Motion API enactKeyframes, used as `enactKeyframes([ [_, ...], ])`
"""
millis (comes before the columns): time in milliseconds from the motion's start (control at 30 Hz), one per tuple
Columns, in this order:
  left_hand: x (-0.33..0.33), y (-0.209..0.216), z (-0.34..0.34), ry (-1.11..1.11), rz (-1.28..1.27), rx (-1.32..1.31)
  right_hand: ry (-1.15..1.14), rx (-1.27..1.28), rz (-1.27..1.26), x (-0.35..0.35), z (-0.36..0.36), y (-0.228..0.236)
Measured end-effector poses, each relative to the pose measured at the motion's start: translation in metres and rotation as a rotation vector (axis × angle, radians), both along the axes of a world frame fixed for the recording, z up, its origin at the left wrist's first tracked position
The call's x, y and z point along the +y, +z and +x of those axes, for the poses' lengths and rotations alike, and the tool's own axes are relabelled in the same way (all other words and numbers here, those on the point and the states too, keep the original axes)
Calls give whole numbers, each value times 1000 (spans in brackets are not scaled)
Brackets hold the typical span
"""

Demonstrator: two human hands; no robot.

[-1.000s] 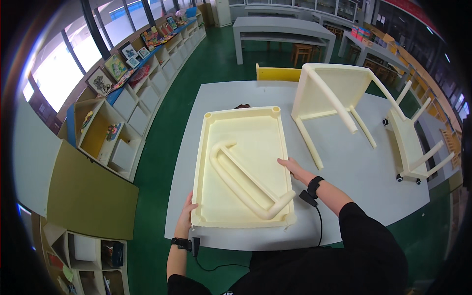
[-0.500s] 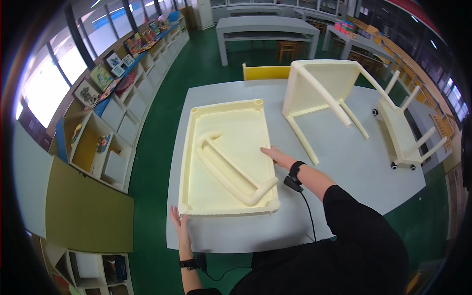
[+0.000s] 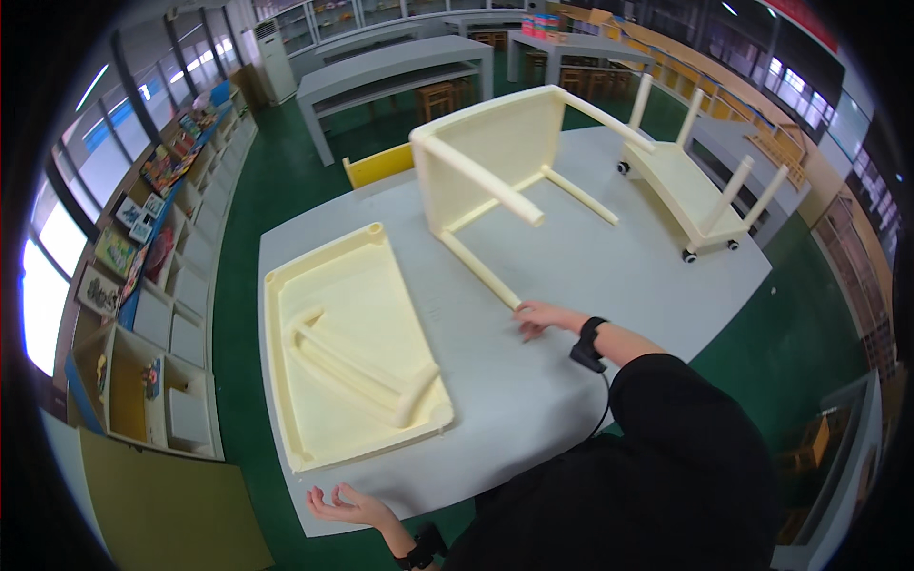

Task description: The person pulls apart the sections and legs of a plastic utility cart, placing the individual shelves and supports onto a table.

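My left hand (image 3: 347,506) is open over the near edge of the grey table (image 3: 609,276), palm up with fingers loosely spread, holding nothing. It is just below a cream plastic tray-like panel (image 3: 357,276) with raised rims. Inside that panel lies a bent cream tube frame (image 3: 343,366). My right hand (image 3: 545,319) has its fingers apart at the near end of a leg (image 3: 481,271) of a small cream table (image 3: 490,143), which stands on its side. Whether the fingertips touch the leg, I cannot tell.
A cream piece with upright legs and black casters (image 3: 681,195) stands at the table's right. A yellow chair back (image 3: 381,166) rises behind the far edge. Shelves (image 3: 176,324) line the left wall; grey tables (image 3: 395,68) stand farther back. A black cable hangs from my right wrist.
Both hands have left the tray-like panel. My right hand has moved to the leg of the side-standing table; my left hand has turned palm up. The view has swung right.
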State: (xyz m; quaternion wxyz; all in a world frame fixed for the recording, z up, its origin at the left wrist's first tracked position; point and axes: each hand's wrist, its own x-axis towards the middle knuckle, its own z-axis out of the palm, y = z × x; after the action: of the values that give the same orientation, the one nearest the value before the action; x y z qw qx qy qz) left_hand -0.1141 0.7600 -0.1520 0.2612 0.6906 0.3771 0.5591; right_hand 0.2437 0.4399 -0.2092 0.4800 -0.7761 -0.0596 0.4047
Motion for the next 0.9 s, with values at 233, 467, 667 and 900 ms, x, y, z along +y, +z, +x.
enactKeyframes([
  [233,-77,48,65,-231,389,8,-662,-399,-96,-247,106,23],
  [467,-212,72,148,-608,184,-35,-786,-816,-87,-348,233,145],
  [667,-252,125,253,-671,53,121,-414,-817,-121,-320,270,200],
  [900,-251,135,322,-840,-388,222,-59,-1395,-59,-309,300,172],
])
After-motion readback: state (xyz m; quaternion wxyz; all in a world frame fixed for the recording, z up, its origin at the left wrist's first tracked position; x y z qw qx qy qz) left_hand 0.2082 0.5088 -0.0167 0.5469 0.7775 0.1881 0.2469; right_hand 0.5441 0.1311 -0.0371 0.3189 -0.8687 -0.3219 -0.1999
